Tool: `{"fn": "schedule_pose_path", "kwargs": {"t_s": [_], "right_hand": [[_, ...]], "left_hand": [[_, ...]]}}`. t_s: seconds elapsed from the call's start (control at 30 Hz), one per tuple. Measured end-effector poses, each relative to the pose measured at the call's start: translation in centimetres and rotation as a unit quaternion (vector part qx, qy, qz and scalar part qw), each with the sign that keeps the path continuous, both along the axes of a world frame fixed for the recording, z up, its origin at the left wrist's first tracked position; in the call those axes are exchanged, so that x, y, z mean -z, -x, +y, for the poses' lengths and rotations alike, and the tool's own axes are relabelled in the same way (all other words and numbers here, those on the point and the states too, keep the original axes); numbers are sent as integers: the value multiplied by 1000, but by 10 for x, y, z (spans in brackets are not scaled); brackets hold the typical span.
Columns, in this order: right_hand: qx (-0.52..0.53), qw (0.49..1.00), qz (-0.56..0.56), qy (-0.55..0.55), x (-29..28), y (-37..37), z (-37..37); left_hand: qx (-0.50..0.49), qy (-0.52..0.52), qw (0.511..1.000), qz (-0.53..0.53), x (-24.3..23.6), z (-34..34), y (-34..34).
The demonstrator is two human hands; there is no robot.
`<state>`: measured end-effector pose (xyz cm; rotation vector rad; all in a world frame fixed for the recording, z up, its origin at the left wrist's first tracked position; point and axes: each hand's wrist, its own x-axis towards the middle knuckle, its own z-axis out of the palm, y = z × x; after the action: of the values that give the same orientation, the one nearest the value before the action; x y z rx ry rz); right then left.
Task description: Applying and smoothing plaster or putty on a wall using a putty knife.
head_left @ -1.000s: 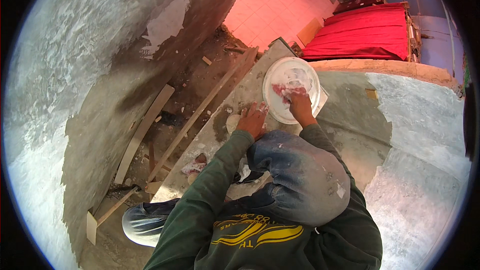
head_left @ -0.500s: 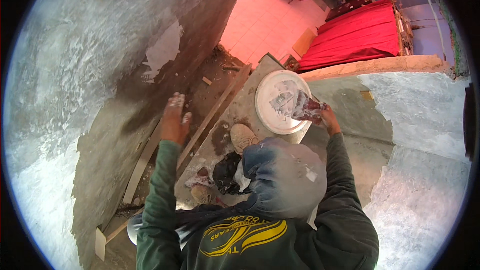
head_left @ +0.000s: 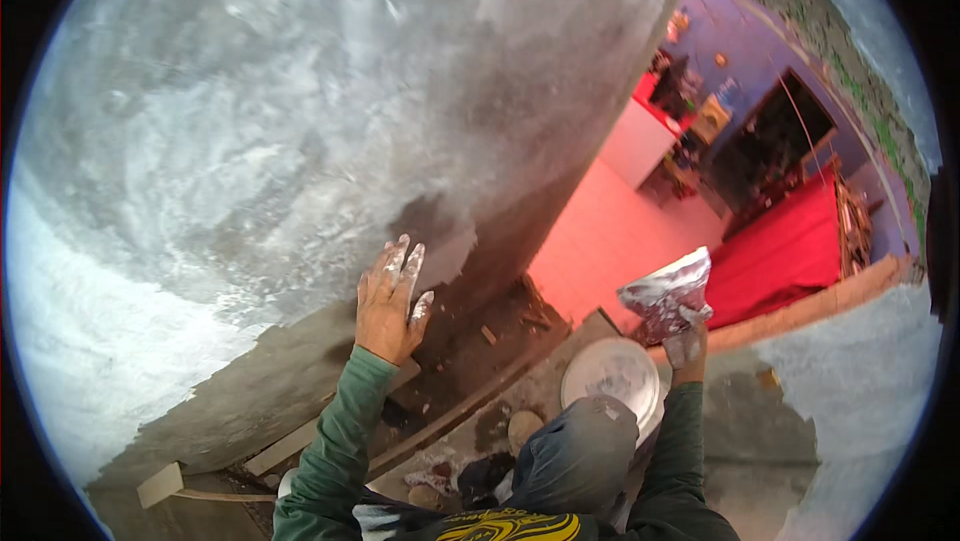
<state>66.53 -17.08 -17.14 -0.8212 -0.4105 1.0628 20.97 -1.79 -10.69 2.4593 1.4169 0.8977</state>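
My left hand (head_left: pixel 390 306), fingers apart and flecked with white paste, is raised in front of the patchily plastered grey wall (head_left: pixel 250 121); whether it touches it I cannot tell. My right hand (head_left: pixel 687 341) grips a wide putty knife (head_left: pixel 665 291) smeared with white paste, held up to the right of my left hand. Below my right hand a round white lid or tub (head_left: pixel 610 381), coated with white material, rests on a concrete ledge (head_left: pixel 595 326), behind my bent knee.
Beyond the wall's edge are a pink tiled floor (head_left: pixel 590 241), red cloth (head_left: pixel 770 251) over a frame, a dark doorway (head_left: pixel 780 141) and clutter along a purple wall. Loose boards (head_left: pixel 160 486) and rubble (head_left: pixel 490 331) lie below at the wall's foot. A partly plastered low wall (head_left: pixel 840 371) stands at the right.
My right hand has lifted the putty knife away from the white tub. My left hand has left its place beside the tub and risen toward the wall. The view has tilted up toward that wall.
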Motion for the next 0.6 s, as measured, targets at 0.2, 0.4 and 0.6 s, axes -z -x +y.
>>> {"fn": "schedule_pose_path", "kwargs": {"t_s": [0.2, 0.4, 0.6], "right_hand": [[-29, 988, 13, -148, -119, 8, 117], [-60, 945, -62, -316, -240, 4, 203], [245, 813, -396, -351, -413, -35, 321]], "left_hand": [[-76, -181, 977, 86, -103, 27, 3], [-178, -323, 924, 99, -206, 18, 29], [-274, -409, 862, 123, -272, 2, 64]]}}
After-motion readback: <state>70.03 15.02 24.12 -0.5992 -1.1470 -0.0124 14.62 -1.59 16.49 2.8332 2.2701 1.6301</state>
